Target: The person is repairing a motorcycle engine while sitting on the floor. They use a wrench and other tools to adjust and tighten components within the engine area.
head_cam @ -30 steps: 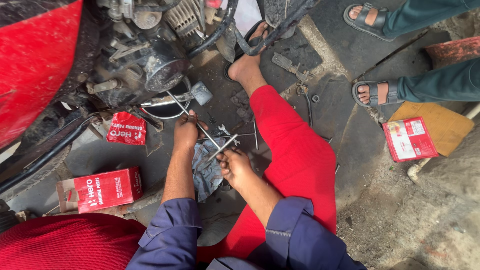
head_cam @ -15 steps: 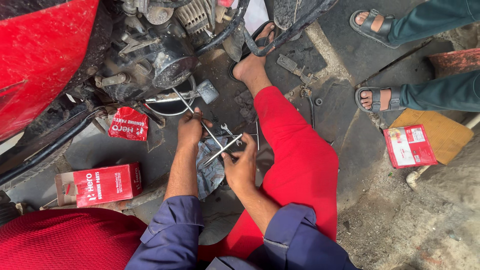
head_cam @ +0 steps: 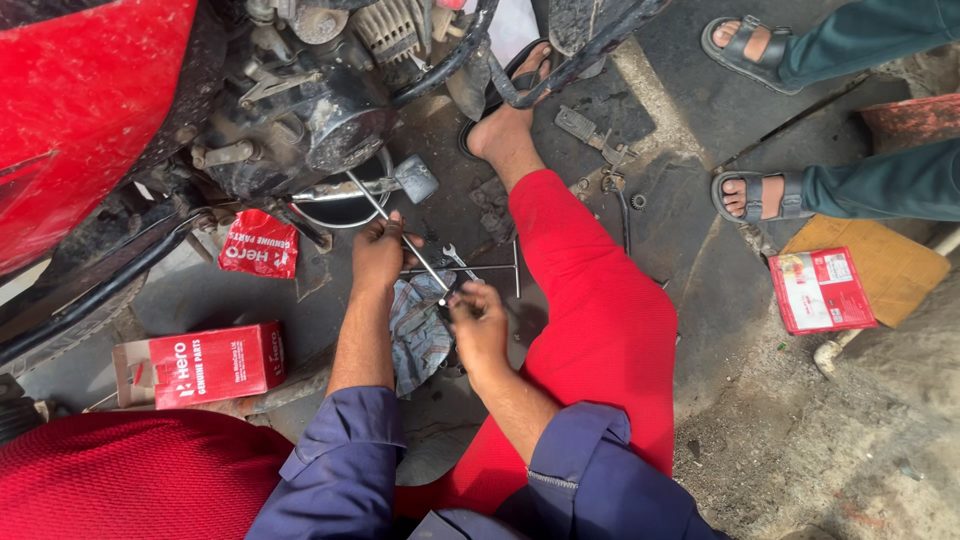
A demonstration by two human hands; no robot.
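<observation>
I sit on a greasy floor beside a red motorcycle whose dark engine is exposed. My left hand grips the thin metal shaft of a long T-handle wrench that slants up toward the underside of the engine. My right hand holds the lower handle end of the same tool. Both hands hover over a crumpled grey rag. My leg in red trousers stretches forward, its bare foot in a sandal near the frame.
A red cardboard parts box and a torn red packet lie at left. Loose spanners and metal parts lie by my leg. Another person's sandalled feet stand at right, near a red-and-white box on brown cardboard.
The view has shifted a little downward and left. Both hands stay on the T-handle wrench, and my right hand has slid lower along the handle end.
</observation>
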